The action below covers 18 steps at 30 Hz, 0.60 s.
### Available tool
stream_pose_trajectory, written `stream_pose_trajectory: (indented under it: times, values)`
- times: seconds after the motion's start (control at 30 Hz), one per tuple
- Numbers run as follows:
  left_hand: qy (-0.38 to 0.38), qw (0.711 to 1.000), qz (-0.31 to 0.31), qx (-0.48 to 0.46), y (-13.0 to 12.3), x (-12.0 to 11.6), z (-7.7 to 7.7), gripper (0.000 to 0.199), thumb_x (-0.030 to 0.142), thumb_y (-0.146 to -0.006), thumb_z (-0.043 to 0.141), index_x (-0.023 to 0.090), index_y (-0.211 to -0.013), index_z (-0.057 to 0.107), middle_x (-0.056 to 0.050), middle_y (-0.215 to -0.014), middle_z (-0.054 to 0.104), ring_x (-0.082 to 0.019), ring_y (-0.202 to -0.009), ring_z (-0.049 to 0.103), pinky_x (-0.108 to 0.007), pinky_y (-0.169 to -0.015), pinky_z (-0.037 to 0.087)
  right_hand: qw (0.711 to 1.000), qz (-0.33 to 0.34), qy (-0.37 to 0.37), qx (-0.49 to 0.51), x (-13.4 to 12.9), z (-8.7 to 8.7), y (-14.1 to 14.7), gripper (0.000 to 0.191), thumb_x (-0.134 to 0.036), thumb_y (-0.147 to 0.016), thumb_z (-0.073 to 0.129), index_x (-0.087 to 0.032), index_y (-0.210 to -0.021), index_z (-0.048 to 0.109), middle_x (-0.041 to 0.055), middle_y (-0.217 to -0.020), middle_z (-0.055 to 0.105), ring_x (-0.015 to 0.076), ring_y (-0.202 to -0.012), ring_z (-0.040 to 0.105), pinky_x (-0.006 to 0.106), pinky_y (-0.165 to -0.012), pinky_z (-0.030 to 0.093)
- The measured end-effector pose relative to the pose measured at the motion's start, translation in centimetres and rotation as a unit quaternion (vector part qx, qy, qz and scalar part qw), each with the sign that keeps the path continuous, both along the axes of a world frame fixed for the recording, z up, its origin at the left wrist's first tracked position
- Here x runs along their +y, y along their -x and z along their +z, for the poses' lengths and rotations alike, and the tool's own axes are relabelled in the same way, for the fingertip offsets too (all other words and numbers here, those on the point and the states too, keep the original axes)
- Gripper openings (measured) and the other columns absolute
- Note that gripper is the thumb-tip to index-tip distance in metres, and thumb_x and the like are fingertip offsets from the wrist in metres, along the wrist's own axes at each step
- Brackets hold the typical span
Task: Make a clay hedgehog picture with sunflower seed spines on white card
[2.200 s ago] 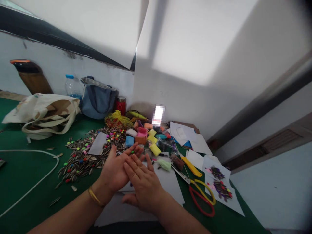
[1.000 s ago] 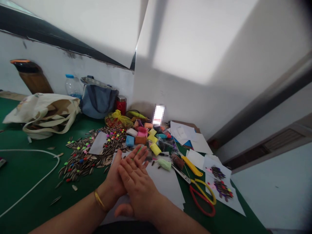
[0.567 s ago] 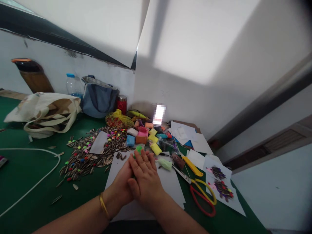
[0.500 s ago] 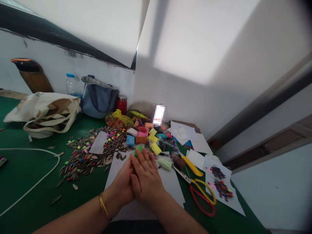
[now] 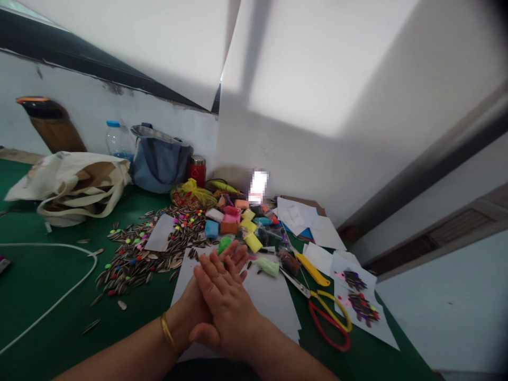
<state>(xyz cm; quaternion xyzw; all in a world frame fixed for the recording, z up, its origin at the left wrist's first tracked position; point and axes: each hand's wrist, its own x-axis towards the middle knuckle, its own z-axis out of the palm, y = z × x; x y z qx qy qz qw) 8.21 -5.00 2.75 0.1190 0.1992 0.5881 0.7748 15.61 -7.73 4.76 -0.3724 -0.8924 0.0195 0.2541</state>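
Observation:
My left hand (image 5: 193,302), a gold bangle at its wrist, lies palm up with its fingers stretched forward. Laid flat across it is my right hand (image 5: 228,301), fingers straight and thumb spread to the left. The palms touch; whether something is between them is hidden. Beneath both hands is a white sheet of paper (image 5: 272,304). Just beyond the fingertips are a green wrapped clay piece (image 5: 224,244) and a pale green clay packet (image 5: 268,266). A few sunflower seeds (image 5: 193,253) rest on the paper's upper left part.
Striped seeds mixed with coloured pompoms (image 5: 137,259) spread at left around a paper scrap (image 5: 160,233). Several clay packets (image 5: 232,214) are piled behind. At right lie scissors (image 5: 329,320), a yellow cutter (image 5: 313,270) and seed pictures (image 5: 363,309). Bags (image 5: 161,164) stand at the back.
My right hand has slid back toward me and left over the left palm, its thumb now spread out. More of the left fingers shows beyond it.

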Motion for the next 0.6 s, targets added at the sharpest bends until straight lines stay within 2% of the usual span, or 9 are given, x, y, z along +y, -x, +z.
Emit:
stream_pose_trajectory:
  times: [0.03, 0.1, 0.17, 0.23, 0.33, 0.4, 0.5, 0.57, 0.6]
  values:
    - [-0.001, 1.0, 0.005, 0.003, -0.3, -0.3, 0.0, 0.055, 0.058, -0.093, 0.036, 0.045, -0.147, 0.036, 0.01, -0.155, 0.039, -0.021, -0.151, 0.01, -0.039, -0.121, 0.019, 1.0, -0.013, -0.007, 0.002, 0.1, 0.0, -0.1, 0.084, -0.067, -0.093, 0.037, -0.015, -0.156, 0.017, 0.0096, -0.161, 0.02, 0.029, -0.15, 0.012, 0.05, -0.122, 0.011]
    - [0.022, 0.993, -0.119, -0.009, -0.1, -0.7, 0.4, 0.05, 0.052, -0.095, 0.039, 0.045, -0.145, 0.04, 0.009, -0.153, 0.042, -0.021, -0.15, 0.016, -0.039, -0.121, 0.021, 0.999, -0.051, -0.019, 0.005, 0.6, -0.1, -0.6, 0.081, -0.064, -0.094, 0.038, -0.016, -0.156, 0.016, 0.0083, -0.162, 0.019, 0.0295, -0.15, 0.011, 0.051, -0.122, 0.01]
    - [0.032, 0.985, -0.171, -0.015, 0.7, -0.5, 1.0, 0.048, 0.044, -0.096, 0.042, 0.036, -0.142, 0.048, 0.0, -0.148, 0.05, -0.024, -0.147, 0.026, -0.04, -0.119, 0.025, 0.995, -0.098, -0.031, 0.004, 1.2, -0.4, -1.3, 0.077, -0.057, -0.096, 0.041, -0.016, -0.156, 0.015, 0.0084, -0.162, 0.017, 0.0306, -0.15, 0.009, 0.054, -0.122, 0.007]
    - [0.032, 0.972, -0.229, -0.042, 1.7, 0.0, 1.5, 0.046, 0.037, -0.097, 0.041, 0.029, -0.141, 0.051, -0.004, -0.144, 0.054, -0.024, -0.144, 0.035, -0.041, -0.12, 0.024, 0.989, -0.144, -0.043, 0.004, 1.9, -0.7, -1.9, 0.072, -0.048, -0.097, 0.044, -0.016, -0.156, 0.018, 0.0093, -0.162, 0.016, 0.0316, -0.15, 0.008, 0.059, -0.121, 0.003]
    - [-0.018, 0.958, -0.264, -0.113, 3.1, 1.2, 1.8, 0.053, 0.049, -0.099, 0.034, 0.024, -0.143, 0.048, -0.008, -0.144, 0.054, -0.025, -0.142, 0.038, -0.045, -0.121, 0.019, 0.983, -0.178, -0.044, 0.003, 2.3, -1.0, -2.2, 0.065, -0.034, -0.095, 0.046, -0.015, -0.154, 0.025, 0.0104, -0.162, 0.018, 0.0303, -0.15, 0.01, 0.059, -0.121, 0.001]
    - [-0.045, 0.957, -0.254, -0.135, 3.8, 1.9, 1.6, 0.063, 0.06, -0.096, 0.029, 0.023, -0.145, 0.045, -0.01, -0.146, 0.052, -0.025, -0.143, 0.036, -0.046, -0.122, 0.015, 0.986, -0.16, -0.037, -0.002, 2.1, -0.9, -1.9, 0.064, -0.029, -0.093, 0.047, -0.013, -0.152, 0.029, 0.0106, -0.161, 0.021, 0.0285, -0.15, 0.012, 0.056, -0.122, 0.005]
    - [-0.04, 0.97, -0.214, -0.104, 4.0, 2.4, 1.1, 0.076, 0.068, -0.092, 0.029, 0.019, -0.148, 0.041, -0.014, -0.149, 0.048, -0.028, -0.145, 0.031, -0.048, -0.122, 0.012, 0.996, -0.088, -0.024, -0.015, 1.2, -0.5, -1.0, 0.063, -0.032, -0.095, 0.045, -0.012, -0.152, 0.029, 0.0089, -0.161, 0.022, 0.0265, -0.15, 0.012, 0.052, -0.123, 0.006]
    - [-0.034, 0.987, -0.145, -0.063, 3.0, 2.0, 0.7, 0.075, 0.068, -0.092, 0.031, 0.021, -0.15, 0.036, -0.013, -0.152, 0.043, -0.029, -0.147, 0.026, -0.05, -0.122, 0.011, 0.999, -0.036, -0.017, -0.022, 0.7, -0.2, -0.4, 0.066, -0.042, -0.097, 0.043, -0.012, -0.153, 0.026, 0.008, -0.161, 0.021, 0.0262, -0.15, 0.011, 0.05, -0.123, 0.005]
    - [-0.035, 0.995, -0.078, -0.046, 2.2, 1.5, 0.6, 0.071, 0.066, -0.092, 0.031, 0.026, -0.152, 0.033, -0.009, -0.154, 0.041, -0.029, -0.148, 0.022, -0.051, -0.121, 0.012, 0.999, -0.017, -0.016, -0.023, 0.5, 0.0, -0.3, 0.069, -0.048, -0.097, 0.042, -0.013, -0.154, 0.025, 0.0077, -0.162, 0.02, 0.0266, -0.15, 0.01, 0.049, -0.123, 0.004]
